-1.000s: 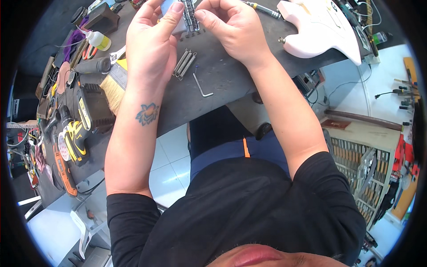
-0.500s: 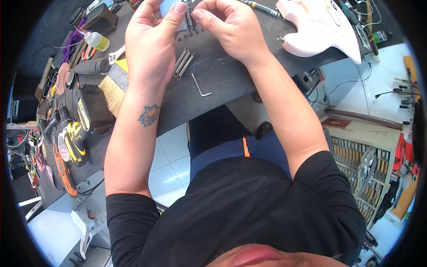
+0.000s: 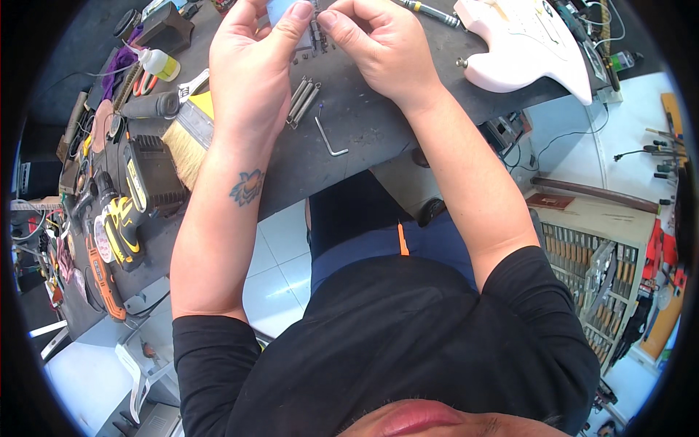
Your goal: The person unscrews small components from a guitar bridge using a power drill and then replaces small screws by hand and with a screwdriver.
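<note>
At the top edge of the view, my left hand (image 3: 255, 69) is closed on a flat light-blue piece (image 3: 279, 10), thumb on top. My right hand (image 3: 389, 51) is beside it, thumb and forefinger pinched together; what they hold, if anything, is too small to make out. A row of small dark metal parts (image 3: 316, 40) runs between the two hands. Closer to me on the dark bench lie several coil springs (image 3: 303, 102) and an L-shaped hex key (image 3: 329, 138). A wide bristle brush (image 3: 191, 138) sits beside my left wrist.
A pale pink guitar body (image 3: 517, 54) lies at the far right of the bench (image 3: 291, 171). Leftward are a white squeeze bottle (image 3: 159, 64), a yellow cordless drill (image 3: 122, 226), an orange power tool (image 3: 106, 280) and a black charger (image 3: 153, 175). A tool cabinet (image 3: 597, 211) stands lower right.
My left hand has shifted slightly to the right with the light-blue piece. My right hand stays nearly in place, still pinched. The springs and hex key look unmoved.
</note>
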`<move>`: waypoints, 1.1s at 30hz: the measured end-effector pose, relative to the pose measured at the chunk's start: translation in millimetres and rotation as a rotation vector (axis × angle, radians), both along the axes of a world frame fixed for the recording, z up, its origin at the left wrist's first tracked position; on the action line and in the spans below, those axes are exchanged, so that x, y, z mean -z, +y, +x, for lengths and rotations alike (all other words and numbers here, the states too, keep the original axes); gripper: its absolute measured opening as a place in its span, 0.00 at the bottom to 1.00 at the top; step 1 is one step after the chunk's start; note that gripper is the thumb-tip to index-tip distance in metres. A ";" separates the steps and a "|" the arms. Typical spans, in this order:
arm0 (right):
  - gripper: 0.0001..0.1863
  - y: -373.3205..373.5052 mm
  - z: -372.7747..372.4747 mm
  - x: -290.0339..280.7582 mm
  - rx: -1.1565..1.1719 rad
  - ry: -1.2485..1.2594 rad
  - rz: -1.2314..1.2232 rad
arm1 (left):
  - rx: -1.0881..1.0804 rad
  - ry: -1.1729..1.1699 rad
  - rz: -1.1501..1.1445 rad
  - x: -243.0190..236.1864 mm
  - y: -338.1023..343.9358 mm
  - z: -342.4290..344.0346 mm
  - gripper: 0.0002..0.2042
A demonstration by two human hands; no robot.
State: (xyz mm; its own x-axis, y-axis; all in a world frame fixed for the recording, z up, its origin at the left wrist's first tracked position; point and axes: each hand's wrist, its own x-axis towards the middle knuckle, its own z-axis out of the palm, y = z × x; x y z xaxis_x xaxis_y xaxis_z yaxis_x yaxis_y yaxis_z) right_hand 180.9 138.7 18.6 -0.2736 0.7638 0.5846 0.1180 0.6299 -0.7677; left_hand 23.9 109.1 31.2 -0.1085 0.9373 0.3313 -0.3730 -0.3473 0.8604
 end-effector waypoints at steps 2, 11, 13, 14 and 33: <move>0.09 4.0 -2.1 3.8 -0.051 0.064 -0.012 | 0.012 -0.018 0.025 -1.1 -0.3 1.6 0.20; 0.08 -4.5 1.1 -3.1 -0.113 0.106 -0.183 | 0.016 -0.032 0.036 1.0 -0.6 2.5 0.20; 0.08 -3.7 1.2 -1.9 -0.109 0.106 -0.179 | 0.023 -0.031 0.031 0.0 0.9 1.1 0.21; 0.08 -3.4 1.5 -1.3 -0.104 0.105 -0.175 | 0.025 -0.031 0.030 -2.2 -0.2 2.4 0.21; 0.07 -2.3 0.5 3.5 -0.076 0.187 -0.189 | 0.040 0.007 -0.014 -2.5 -2.7 0.5 0.22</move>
